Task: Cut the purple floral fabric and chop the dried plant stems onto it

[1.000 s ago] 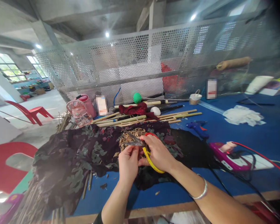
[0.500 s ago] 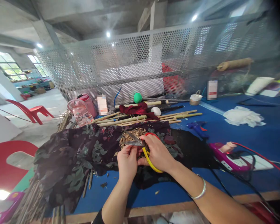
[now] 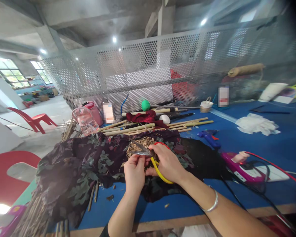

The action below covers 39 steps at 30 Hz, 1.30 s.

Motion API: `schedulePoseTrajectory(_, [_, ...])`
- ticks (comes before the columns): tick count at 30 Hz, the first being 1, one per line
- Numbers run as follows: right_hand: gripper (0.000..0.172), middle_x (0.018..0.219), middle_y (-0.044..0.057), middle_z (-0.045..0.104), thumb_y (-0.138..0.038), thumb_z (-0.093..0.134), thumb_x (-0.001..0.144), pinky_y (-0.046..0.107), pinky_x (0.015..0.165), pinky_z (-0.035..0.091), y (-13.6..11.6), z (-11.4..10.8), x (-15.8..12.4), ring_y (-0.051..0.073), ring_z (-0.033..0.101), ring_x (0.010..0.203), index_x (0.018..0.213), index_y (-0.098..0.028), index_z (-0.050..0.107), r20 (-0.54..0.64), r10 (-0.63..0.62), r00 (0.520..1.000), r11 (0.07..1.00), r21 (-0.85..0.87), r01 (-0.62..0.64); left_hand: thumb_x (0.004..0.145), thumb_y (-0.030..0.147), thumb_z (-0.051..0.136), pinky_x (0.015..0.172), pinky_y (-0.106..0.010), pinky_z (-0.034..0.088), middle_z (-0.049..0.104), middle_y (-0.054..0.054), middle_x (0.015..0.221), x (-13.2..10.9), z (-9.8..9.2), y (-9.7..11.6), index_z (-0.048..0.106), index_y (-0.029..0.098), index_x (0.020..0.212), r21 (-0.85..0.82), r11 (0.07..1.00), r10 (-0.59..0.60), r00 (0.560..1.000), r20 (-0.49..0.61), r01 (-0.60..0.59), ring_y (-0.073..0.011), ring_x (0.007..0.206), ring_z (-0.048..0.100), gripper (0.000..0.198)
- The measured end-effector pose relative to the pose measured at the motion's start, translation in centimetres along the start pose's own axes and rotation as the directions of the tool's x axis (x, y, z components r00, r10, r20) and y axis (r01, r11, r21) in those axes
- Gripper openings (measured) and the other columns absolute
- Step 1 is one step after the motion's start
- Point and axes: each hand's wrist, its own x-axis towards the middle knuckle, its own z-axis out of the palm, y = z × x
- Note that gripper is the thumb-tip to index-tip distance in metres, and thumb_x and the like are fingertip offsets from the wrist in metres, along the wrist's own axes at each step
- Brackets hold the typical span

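My right hand [image 3: 164, 161] is wrapped round a pair of scissors [image 3: 143, 152]. Their red handle shows behind the knuckles, and the blades point left, apart from each other. A yellow strip with fine marks, like a measuring tape [image 3: 160, 173], loops under the same hand. My left hand [image 3: 135, 169] is closed in a pinch just below the lower blade; what its fingertips hold is hidden. Beyond both hands lies a heap of dry brown plant bits [image 3: 145, 143], on a dark floral cloth [image 3: 93, 164].
Bamboo sticks [image 3: 128, 128], a green ball [image 3: 145, 105] and a pink bottle [image 3: 88, 115] lie along the back. To the right are a blue glue gun [image 3: 209, 137], a magenta power strip [image 3: 246, 169] with cables and a white glove [image 3: 258, 124]. Perforated metal panels [image 3: 138, 72] stand behind.
The view has shifted slightly. Both hands and the scissors keep nearly the same position, with the blades still apart.
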Motion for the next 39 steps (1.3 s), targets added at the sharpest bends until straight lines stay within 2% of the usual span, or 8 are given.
schedulePoseTrajectory(3, [0.063,0.097,0.009,0.056,-0.05,0.071,0.065,0.037,0.078,0.045,-0.07,-0.13,0.04,0.025,0.055,0.089,0.114,-0.017,0.049,0.02,0.015,1.0,1.0,0.007,-0.015,0.074,0.033,0.062,0.063,-0.024,0.05,0.071,-0.005,0.074,-0.06,-0.04,0.07,0.069,0.013,0.078,0.016,1.0,0.002,1.0,0.014,-0.002,-0.0164,0.067,0.065,0.022])
schedulePoseTrajectory(6, [0.054,0.093,0.006,0.058,-0.05,0.069,0.068,0.033,0.073,0.046,-0.25,-0.36,0.08,0.022,0.059,0.084,0.11,-0.019,0.052,0.077,0.096,0.992,0.995,0.022,-0.098,0.074,0.033,0.061,0.062,-0.023,0.05,0.071,-0.005,0.075,-0.04,-0.12,-0.02,0.069,0.014,0.077,0.013,1.0,-0.012,0.999,0.034,0.012,-0.0154,0.067,0.064,0.021])
schedulePoseTrajectory(10, [0.047,0.092,0.004,0.061,-0.049,0.068,0.07,0.03,0.069,0.047,-0.33,-0.34,0.05,0.02,0.061,0.08,0.106,-0.021,0.054,0.095,0.169,0.981,0.984,0.039,-0.174,0.075,0.037,0.062,0.06,-0.022,0.049,0.07,-0.004,0.074,0.08,-0.18,-0.21,0.069,0.014,0.08,-0.008,1.0,-0.017,0.999,0.048,0.017,-0.0153,0.067,0.063,0.025])
schedulePoseTrajectory(18, [0.061,0.097,0.01,0.056,-0.049,0.071,0.066,0.038,0.079,0.045,-0.05,0.03,-0.07,0.025,0.056,0.089,0.114,-0.017,0.049,0.033,0.026,0.999,1.0,-0.014,-0.026,0.075,0.033,0.06,0.062,-0.023,0.047,0.069,-0.004,0.069,0.2,-0.37,-0.35,0.069,0.013,0.078,0.078,0.997,0.018,0.999,-0.036,-0.016,-0.0139,0.062,0.06,0.022])
schedulePoseTrajectory(24, [0.046,0.091,0.005,0.06,-0.049,0.066,0.072,0.031,0.072,0.047,-0.24,-0.03,0.04,0.021,0.06,0.083,0.106,-0.021,0.053,0.091,0.13,0.987,0.991,0.027,-0.133,0.074,0.034,0.061,0.058,-0.021,0.046,0.069,-0.003,0.069,0.15,-0.33,-0.15,0.069,0.014,0.078,0.062,0.998,0.0,1.0,0.003,0.0,-0.0136,0.061,0.06,0.022])
schedulePoseTrajectory(29, [0.047,0.097,0.005,0.061,-0.047,0.067,0.071,0.029,0.071,0.046,-0.46,0.1,0.02,0.019,0.06,0.082,0.107,-0.021,0.052,0.044,0.155,0.987,0.984,0.076,-0.158,0.075,0.041,0.063,0.064,-0.025,0.05,0.07,-0.007,0.078,0.1,-0.16,-0.22,0.067,0.013,0.084,-0.05,0.998,-0.042,0.998,0.056,0.045,-0.0173,0.071,0.065,0.029])
schedulePoseTrajectory(35, [0.055,0.1,0.007,0.058,-0.049,0.07,0.067,0.031,0.074,0.045,-0.69,0.1,-0.04,0.021,0.057,0.089,0.11,-0.019,0.049,0.049,0.134,0.99,0.987,0.088,-0.138,0.078,0.04,0.061,0.065,-0.025,0.05,0.069,-0.005,0.076,0.01,-0.16,-0.49,0.066,0.014,0.084,-0.031,0.999,-0.031,0.993,0.114,0.035,-0.0156,0.067,0.064,0.028])
schedulePoseTrajectory(39, [0.044,0.091,0.004,0.059,-0.047,0.067,0.072,0.027,0.069,0.045,-0.46,0.26,-0.05,0.018,0.057,0.08,0.104,-0.02,0.052,0.099,0.144,0.985,0.975,0.157,-0.159,0.079,0.04,0.06,0.064,-0.023,0.049,0.069,-0.005,0.075,-0.05,-0.2,-0.41,0.066,0.013,0.082,-0.002,1.0,-0.02,0.992,0.126,0.02,-0.015,0.068,0.063,0.028])
